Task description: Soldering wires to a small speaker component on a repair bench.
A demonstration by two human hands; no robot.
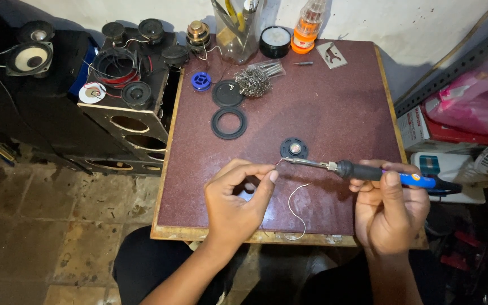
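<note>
Open tabletop (pixel 334 107) across centre and right of frame, passable. Top edge crowded: jar (pixel 237 31), steel wool (pixel 253 82), orange bottle (pixel 307 25). Two black rings (pixel 229 123) block upper-left approach. Small speaker (pixel 293 148) sits just beyond soldering iron (pixel 379 172) tip. Loose solder wire (pixel 296 212) crosses near edge between hands.

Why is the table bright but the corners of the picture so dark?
In the head view, light falls from above on the table and both hands, the left hand and the right hand holding the soldering iron; the floor and the speaker boxes at the left sit in shadow; the wide lens bends the table edges slightly; nothing looks blurred.
</note>
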